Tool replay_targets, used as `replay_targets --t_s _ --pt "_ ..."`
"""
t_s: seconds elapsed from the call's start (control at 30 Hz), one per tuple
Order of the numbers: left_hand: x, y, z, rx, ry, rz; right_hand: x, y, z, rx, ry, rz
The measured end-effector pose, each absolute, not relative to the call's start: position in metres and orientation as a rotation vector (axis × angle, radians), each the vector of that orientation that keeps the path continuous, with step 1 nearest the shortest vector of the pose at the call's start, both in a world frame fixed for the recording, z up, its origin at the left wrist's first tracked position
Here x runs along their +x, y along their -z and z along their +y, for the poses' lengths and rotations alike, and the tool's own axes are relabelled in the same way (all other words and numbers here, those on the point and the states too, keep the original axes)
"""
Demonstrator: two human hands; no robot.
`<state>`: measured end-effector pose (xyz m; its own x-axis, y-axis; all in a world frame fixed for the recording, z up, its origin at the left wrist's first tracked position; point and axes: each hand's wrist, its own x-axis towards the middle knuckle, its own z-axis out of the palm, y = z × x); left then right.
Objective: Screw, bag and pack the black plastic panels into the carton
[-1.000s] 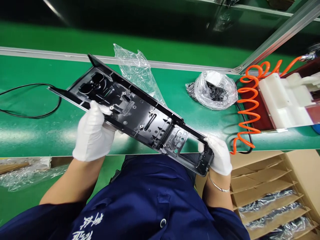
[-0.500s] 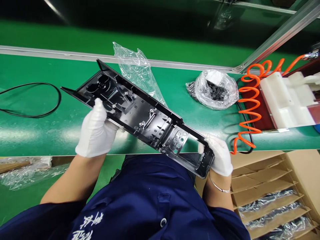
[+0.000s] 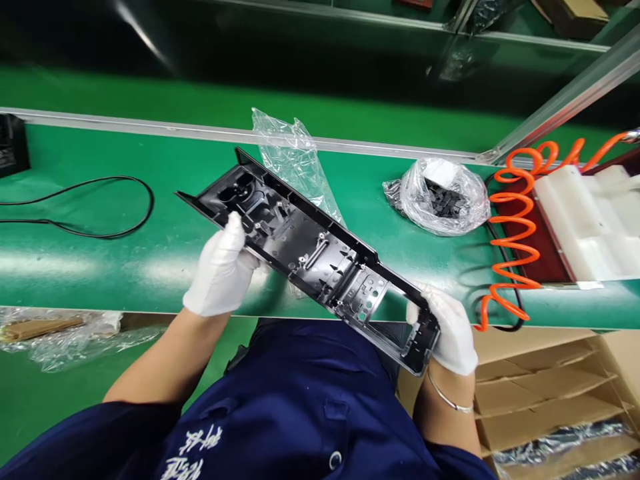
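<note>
I hold a long black plastic panel (image 3: 310, 257) with both white-gloved hands, its ribbed inner side facing up, slanting from upper left to lower right over the green belt (image 3: 100, 267). My left hand (image 3: 220, 270) grips the panel's near edge toward its left end. My right hand (image 3: 447, 327) is closed on the panel's right end, close to my body. An empty clear plastic bag (image 3: 295, 163) lies on the belt behind the panel.
A clear bag of small black parts (image 3: 440, 193) sits at the right of the belt. An orange coiled air hose (image 3: 515, 233) and a white moulded fixture (image 3: 585, 220) lie further right. A black cable (image 3: 100, 200) loops at left. A divided cardboard box (image 3: 550, 387) stands below right.
The panel's left end has swung nearer to me and rightward, and my left hand moved with it. The view has shifted, showing a dark object at the far left.
</note>
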<state>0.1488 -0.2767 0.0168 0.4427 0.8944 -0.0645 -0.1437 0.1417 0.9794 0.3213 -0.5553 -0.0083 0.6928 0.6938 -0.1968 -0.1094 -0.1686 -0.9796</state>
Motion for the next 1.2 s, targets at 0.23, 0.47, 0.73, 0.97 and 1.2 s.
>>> replay_targets --t_s 0.23,0.47,0.73,0.97,1.2 --pt "0.149 -0.018 -0.281 1.104 -0.766 0.778 0.324 -0.004 -0.548 -1.623 -0.713 -0.594" --pt "0.151 -0.024 -0.285 1.15 -0.753 0.795 0.327 0.002 -0.549 -1.677 -0.69 -0.592" --pt "0.152 -0.024 -0.289 1.159 -0.746 0.802 0.333 0.01 -0.556 -1.746 -0.636 -0.53" --pt "0.155 -0.026 -0.294 1.173 -0.745 0.714 0.336 0.016 -0.559 -1.769 -0.578 -0.609" --pt "0.161 -0.015 -0.288 1.033 -0.628 0.652 0.327 0.029 -0.561 -1.92 0.079 -0.758"
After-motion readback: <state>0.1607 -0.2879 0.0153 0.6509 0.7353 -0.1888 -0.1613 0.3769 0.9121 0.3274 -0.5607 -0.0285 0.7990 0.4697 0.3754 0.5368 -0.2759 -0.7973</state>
